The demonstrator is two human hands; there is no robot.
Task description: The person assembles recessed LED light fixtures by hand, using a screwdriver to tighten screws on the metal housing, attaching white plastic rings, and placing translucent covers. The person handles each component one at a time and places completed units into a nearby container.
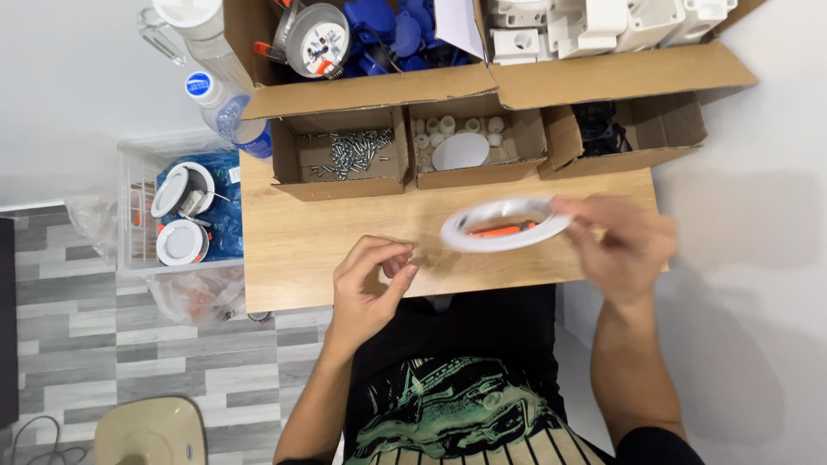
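Observation:
My right hand [624,245] grips a round white lamp ring [504,226] by its right edge, holding it just above the wooden table [293,250]. An orange clip shows inside the ring, which is blurred. My left hand [370,280] hovers over the table's front edge, left of the ring, with thumb and fingers pinched together. Whether something small sits between those fingertips I cannot tell.
Three small cardboard boxes line the table's back: one with screws [353,151], one with white caps and a white disc [461,148], one with dark parts [603,129]. Larger cartons behind hold blue and white parts. A plastic crate [138,207] with finished lamps stands left; a stool [151,430] is below.

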